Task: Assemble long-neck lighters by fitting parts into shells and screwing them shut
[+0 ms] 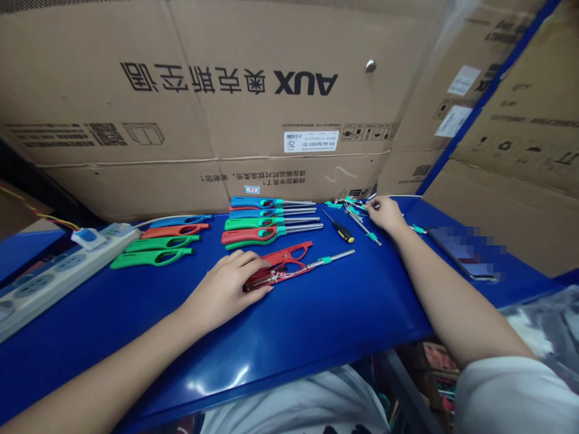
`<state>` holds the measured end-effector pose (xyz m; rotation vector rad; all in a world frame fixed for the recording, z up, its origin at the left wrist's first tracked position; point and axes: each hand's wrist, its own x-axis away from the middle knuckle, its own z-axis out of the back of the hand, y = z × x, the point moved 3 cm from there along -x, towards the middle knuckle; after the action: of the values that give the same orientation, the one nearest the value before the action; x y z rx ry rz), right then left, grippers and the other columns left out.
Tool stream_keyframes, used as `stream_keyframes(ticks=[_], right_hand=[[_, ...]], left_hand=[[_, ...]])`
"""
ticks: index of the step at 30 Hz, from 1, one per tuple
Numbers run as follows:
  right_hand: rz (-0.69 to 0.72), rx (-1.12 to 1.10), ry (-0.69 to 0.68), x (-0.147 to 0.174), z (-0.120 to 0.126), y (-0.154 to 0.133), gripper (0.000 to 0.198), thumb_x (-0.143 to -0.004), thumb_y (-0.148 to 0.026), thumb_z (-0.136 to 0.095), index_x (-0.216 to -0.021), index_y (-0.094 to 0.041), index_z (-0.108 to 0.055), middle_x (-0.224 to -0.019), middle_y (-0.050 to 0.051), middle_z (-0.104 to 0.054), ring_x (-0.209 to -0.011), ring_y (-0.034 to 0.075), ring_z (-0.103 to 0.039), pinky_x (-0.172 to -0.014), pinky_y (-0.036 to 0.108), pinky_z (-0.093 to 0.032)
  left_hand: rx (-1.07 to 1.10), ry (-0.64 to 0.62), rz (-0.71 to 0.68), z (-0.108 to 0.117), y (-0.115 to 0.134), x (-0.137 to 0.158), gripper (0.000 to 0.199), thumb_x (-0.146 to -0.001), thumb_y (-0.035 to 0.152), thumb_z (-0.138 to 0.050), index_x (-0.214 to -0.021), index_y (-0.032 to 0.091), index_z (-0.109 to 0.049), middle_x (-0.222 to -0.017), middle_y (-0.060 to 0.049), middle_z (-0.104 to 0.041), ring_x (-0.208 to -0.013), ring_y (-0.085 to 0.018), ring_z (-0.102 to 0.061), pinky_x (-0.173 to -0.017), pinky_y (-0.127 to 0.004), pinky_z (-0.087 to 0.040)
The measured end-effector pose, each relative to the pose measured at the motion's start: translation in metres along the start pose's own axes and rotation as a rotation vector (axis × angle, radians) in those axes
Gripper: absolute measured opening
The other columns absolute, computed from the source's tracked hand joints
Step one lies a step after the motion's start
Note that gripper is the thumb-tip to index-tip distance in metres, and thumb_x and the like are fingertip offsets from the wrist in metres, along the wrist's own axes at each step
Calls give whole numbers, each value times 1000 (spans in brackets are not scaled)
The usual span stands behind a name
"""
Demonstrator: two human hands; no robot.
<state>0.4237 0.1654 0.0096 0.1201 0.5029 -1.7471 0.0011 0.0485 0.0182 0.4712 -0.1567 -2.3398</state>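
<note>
My left hand [237, 274] is closed around the grip end of an opened red gas lighter [289, 272], low over the blue table. The lighter's inside shows thin white wires, and a metal barrel with a green collar points to the right. Next to it lies the other red casing half [289, 252]. At the back right, my right hand [384, 212] pinches at a loose pile of metal tubes and green parts [353, 208]. What sits between those fingertips is too small to make out. A black and yellow screwdriver [342, 230] rests left of that hand.
Stacked lighters [253, 223] with metal barrels lie behind my left hand. Farther left are several coloured casing halves [158, 244] and a white power strip [67, 268] with a plug. A phone [459, 253] lies at right. Cardboard walls [203, 126] border the blue table [316, 313].
</note>
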Motion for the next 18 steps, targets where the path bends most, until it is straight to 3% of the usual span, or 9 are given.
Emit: stream_keyframes(ticks=[4, 9, 14, 18], right_hand=[[-9, -3, -17, -2, 13, 3, 26, -91, -30, -53, -97, -15, -75, -101, 13, -75, -94, 25, -67, -85, 32, -51], [-71, 67, -6, -2, 27, 15, 28, -90, -26, -54, -105, -16, -75, -119, 16, -70, -113, 29, -63, -95, 38, -50], [-209, 149, -70, -2, 24, 35, 32, -80, -23, -66, -111, -18, -76, -121, 18, -68, -111, 36, -63, -92, 50, -52], [-188, 177, -85, -4, 14, 41, 41, -91, -32, -54, -127, -19, -69, -136, 20, -58, -120, 39, -56, -95, 56, -50]], left_hand=[[10, -21, -22, -4, 0, 0, 27, -96, 38, -60, -118, 24, -65, -111, -7, -68, -102, -26, -62, -90, -40, -50], [13, -13, -34, -5, 1, 1, 25, -96, 35, -59, -118, 25, -66, -112, -7, -69, -102, -26, -63, -90, -39, -51], [10, -7, -43, -5, 0, 2, 24, -97, 33, -58, -118, 24, -65, -114, -8, -67, -101, -26, -64, -88, -39, -52], [6, -24, -48, -5, 0, 2, 25, -98, 33, -55, -118, 22, -66, -112, -8, -65, -99, -25, -63, -86, -38, -53]])
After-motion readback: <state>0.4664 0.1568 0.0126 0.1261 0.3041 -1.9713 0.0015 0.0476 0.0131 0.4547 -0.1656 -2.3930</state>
